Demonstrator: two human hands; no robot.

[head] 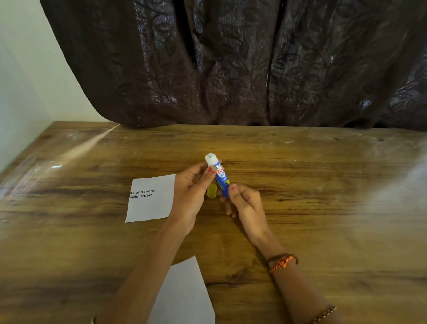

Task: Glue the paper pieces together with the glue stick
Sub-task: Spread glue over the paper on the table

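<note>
Holding blue glue stick (pixel 221 178) up off the wooden table (pixel 303 202) with both hands, tilted, open white end pointing up and away. Left hand (pixel 191 195) pinching the upper barrel just under the white collar, thumb and fingers closed round it. Right hand (pixel 245 202) gripping the bottom end, thumb (pixel 233 188) pressed on the base, fingers curled under; probably twisting the base knob to raise the glue, not certain. Yellow cap (pixel 212 190) already off, showing between the hands; cannot tell whether lying on the table or tucked in the left palm.

Printed paper piece (pixel 151 198) lying flat on the table, just left of the left hand, its right edge hidden behind that hand. Blank paper piece (pixel 183 297) lying flat nearer the body, between the forearms, well apart from the printed one. No glue visible on either piece, so gluing judged not yet started.

Handling guess: stick light, rigid plastic, smooth and a bit slippery, best taken mid-barrel with base left free for turning. Glue tip soft, easily smeared or broken if wound out too far. Paper thin, floppy, sliding easily on the glossy tabletop; needing a flat holding hand near the edge while rubbing glue on.
</note>
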